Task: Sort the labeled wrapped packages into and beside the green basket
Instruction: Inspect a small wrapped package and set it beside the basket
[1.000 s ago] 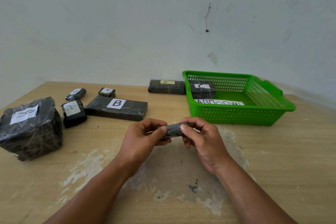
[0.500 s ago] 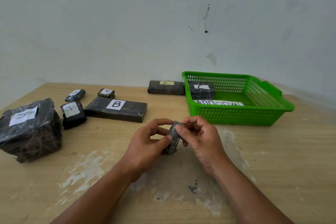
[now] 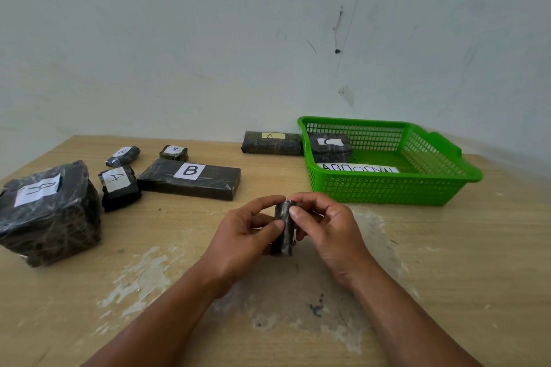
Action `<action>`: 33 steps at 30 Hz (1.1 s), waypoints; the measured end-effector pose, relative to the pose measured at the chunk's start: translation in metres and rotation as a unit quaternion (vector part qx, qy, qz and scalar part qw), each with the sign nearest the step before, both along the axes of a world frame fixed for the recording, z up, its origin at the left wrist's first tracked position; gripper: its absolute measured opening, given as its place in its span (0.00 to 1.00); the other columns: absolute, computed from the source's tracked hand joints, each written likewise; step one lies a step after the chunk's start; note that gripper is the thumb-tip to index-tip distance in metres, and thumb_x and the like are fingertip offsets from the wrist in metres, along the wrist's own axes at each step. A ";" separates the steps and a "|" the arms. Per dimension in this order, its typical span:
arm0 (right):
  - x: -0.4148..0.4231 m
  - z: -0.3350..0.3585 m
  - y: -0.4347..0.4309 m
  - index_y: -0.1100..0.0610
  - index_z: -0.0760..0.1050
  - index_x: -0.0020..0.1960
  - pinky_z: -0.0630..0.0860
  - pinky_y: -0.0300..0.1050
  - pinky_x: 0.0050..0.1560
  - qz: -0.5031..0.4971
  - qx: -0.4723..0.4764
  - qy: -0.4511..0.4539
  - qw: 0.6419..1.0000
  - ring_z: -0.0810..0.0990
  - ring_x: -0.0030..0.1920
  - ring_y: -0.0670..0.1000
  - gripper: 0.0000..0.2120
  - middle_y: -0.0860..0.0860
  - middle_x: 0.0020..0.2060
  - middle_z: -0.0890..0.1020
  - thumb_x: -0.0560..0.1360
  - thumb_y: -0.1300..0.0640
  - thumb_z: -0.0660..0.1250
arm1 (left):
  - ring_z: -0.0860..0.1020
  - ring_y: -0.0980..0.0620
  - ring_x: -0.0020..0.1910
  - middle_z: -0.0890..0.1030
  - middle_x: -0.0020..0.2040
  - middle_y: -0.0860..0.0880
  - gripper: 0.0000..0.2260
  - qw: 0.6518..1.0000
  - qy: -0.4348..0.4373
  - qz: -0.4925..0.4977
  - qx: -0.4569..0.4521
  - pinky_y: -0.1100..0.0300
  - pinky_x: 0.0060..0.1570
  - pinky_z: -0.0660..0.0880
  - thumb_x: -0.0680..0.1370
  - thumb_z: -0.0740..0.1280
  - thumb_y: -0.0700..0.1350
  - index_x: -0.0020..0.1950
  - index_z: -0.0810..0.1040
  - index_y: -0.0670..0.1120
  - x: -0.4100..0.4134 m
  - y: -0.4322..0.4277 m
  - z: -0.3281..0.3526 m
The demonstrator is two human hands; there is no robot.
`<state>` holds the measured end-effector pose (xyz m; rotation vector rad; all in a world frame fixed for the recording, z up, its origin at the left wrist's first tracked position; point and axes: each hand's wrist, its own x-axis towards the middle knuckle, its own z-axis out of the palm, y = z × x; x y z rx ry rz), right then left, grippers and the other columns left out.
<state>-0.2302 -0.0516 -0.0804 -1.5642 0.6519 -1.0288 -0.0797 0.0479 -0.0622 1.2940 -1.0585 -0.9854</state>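
Observation:
Both my hands hold one small black wrapped package (image 3: pixel 284 229) upright above the table's middle; its label is hidden. My left hand (image 3: pixel 244 235) pinches it from the left, my right hand (image 3: pixel 325 229) from the right. The green basket (image 3: pixel 387 188) stands behind, to the right, with a C-labelled package (image 3: pixel 329 147) and a white lettered strip (image 3: pixel 359 168) inside. An A-labelled package (image 3: pixel 272 143) lies just left of the basket.
On the left of the table lie a flat B package (image 3: pixel 190 179), a large bulky package (image 3: pixel 47 211), a small A package (image 3: pixel 119 188), and two little ones (image 3: pixel 122 155) (image 3: pixel 174 152). A wall rises behind the table.
The small package has turned in my fingers from lying crosswise to standing upright. Both hands stayed in about the same place.

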 end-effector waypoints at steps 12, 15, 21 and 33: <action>-0.001 0.003 0.003 0.55 0.84 0.53 0.80 0.40 0.42 0.012 0.010 -0.003 1.000 0.83 0.43 0.45 0.07 0.54 0.43 0.84 0.77 0.64 0.75 | 0.87 0.43 0.52 0.87 0.55 0.44 0.26 0.997 -0.044 -0.056 -0.009 0.51 0.53 0.84 0.78 0.69 0.29 0.68 0.75 0.56 -0.003 0.002 -0.001; -0.002 0.003 0.002 0.53 0.84 0.53 0.80 0.42 0.45 0.025 -0.002 -0.001 1.000 0.81 0.44 0.45 0.10 0.55 0.44 0.83 0.76 0.66 0.75 | 0.86 0.45 0.53 0.86 0.56 0.43 0.28 0.998 -0.047 -0.051 -0.009 0.55 0.52 0.83 0.78 0.69 0.29 0.72 0.72 0.53 -0.001 0.001 -0.002; -0.003 0.007 0.004 0.56 0.83 0.52 0.81 0.42 0.48 0.050 0.006 -0.052 0.997 0.83 0.48 0.46 0.08 0.48 0.45 0.86 0.73 0.60 0.74 | 0.81 0.58 0.64 0.84 0.63 0.54 0.28 0.996 -0.093 -0.015 -0.010 0.53 0.68 0.76 0.78 0.68 0.28 0.73 0.73 0.51 0.000 -0.002 -0.006; 0.000 0.008 0.005 0.53 0.85 0.53 0.79 0.42 0.39 0.051 0.055 -0.070 0.995 0.79 0.40 0.47 0.09 0.50 0.40 0.81 0.79 0.64 0.70 | 0.83 0.51 0.58 0.85 0.56 0.52 0.27 0.997 -0.057 -0.031 -0.028 0.57 0.59 0.81 0.84 0.58 0.30 0.67 0.77 0.62 -0.001 -0.002 -0.003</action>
